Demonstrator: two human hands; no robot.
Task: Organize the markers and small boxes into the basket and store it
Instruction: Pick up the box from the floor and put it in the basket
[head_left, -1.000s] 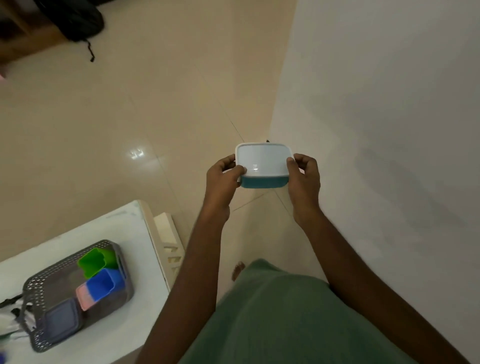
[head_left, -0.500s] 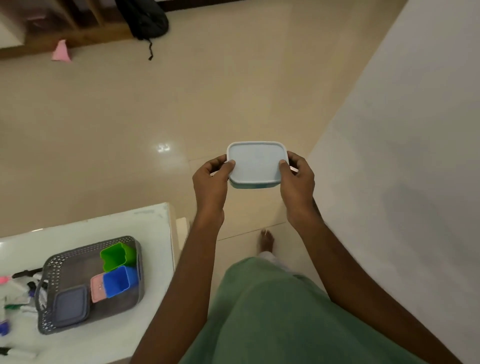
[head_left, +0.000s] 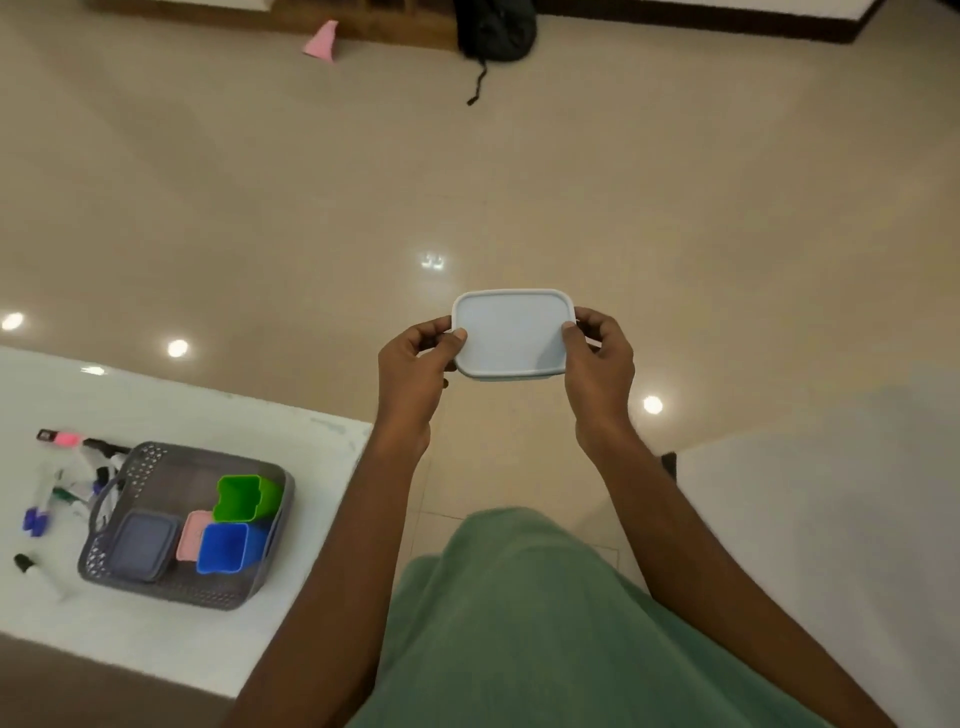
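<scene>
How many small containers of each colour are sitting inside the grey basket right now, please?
Green open plastic cup: 1
Blue open plastic cup: 1
Pink flat box: 1
Dark grey lidded box: 1
Total: 4 in the grey perforated plastic basket.

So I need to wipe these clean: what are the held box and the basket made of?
Box: likely plastic, smooth matte pale lid with a moulded rim. Basket: likely grey plastic, its walls pierced with small holes, slightly glossy.
</scene>
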